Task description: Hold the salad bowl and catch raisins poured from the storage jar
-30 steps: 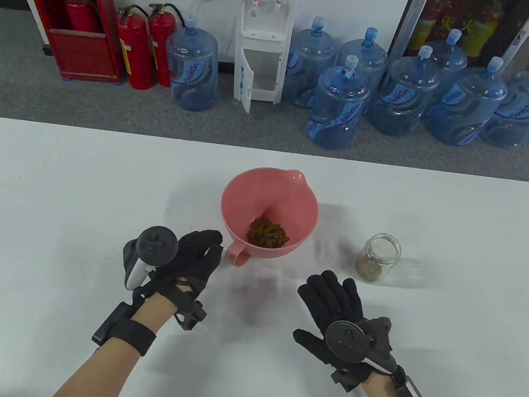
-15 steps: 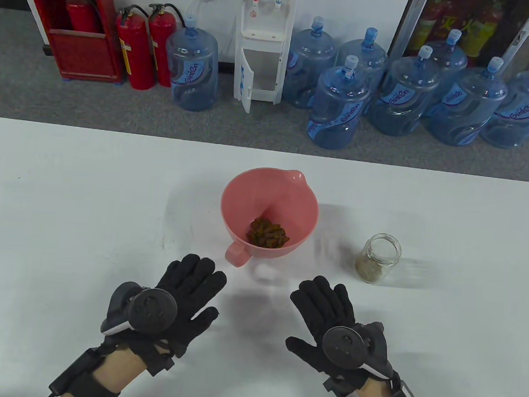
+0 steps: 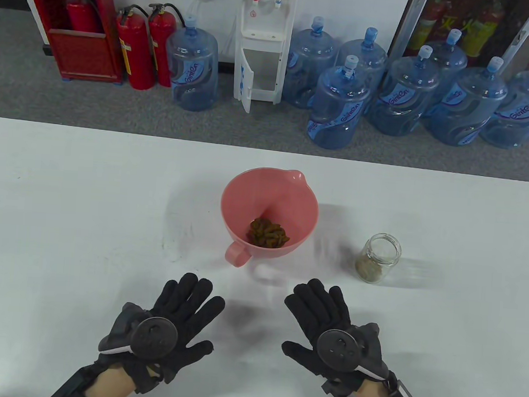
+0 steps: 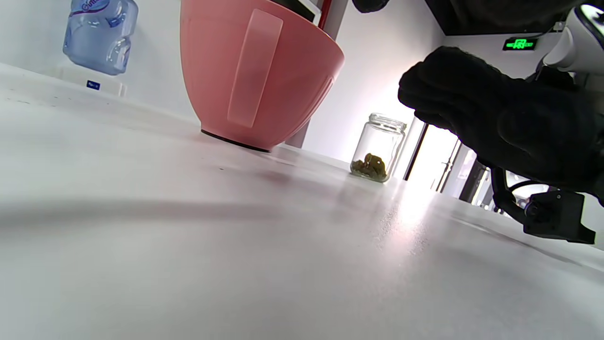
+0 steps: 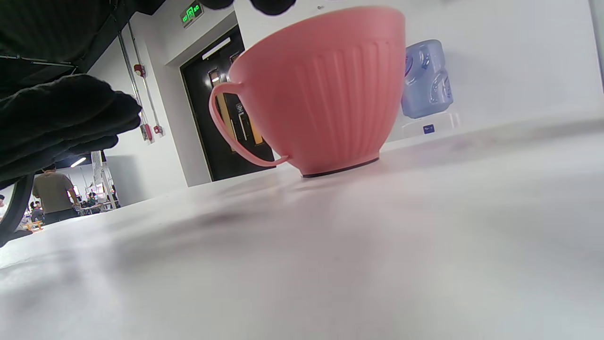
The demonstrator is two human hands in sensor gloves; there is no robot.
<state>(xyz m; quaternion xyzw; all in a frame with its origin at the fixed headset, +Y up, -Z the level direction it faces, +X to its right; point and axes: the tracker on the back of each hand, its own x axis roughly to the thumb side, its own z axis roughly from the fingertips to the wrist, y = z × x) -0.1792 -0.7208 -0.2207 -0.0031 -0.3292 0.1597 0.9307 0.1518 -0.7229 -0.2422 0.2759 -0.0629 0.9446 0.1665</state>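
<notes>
A pink salad bowl (image 3: 246, 201) with a handle and spout stands upright mid-table, with a heap of raisins (image 3: 268, 233) inside. It also shows in the left wrist view (image 4: 264, 71) and the right wrist view (image 5: 325, 89). A small glass storage jar (image 3: 379, 258) stands upright to its right with a few raisins at the bottom; it shows in the left wrist view (image 4: 377, 148) too. My left hand (image 3: 179, 312) lies flat, palm down, near the front edge, holding nothing. My right hand (image 3: 324, 320) lies flat beside it, also holding nothing. Both are apart from the bowl and jar.
The white table (image 3: 65, 202) bears only the bowl and jar. Beyond its far edge stand water bottles (image 3: 338, 108), a water dispenser (image 3: 261, 44) and red fire extinguishers (image 3: 137, 47) on the floor.
My left hand has drawn back from the bowl's handle toward the front edge and flattened palm down. My right hand has drawn back slightly. Bowl and jar have not moved.
</notes>
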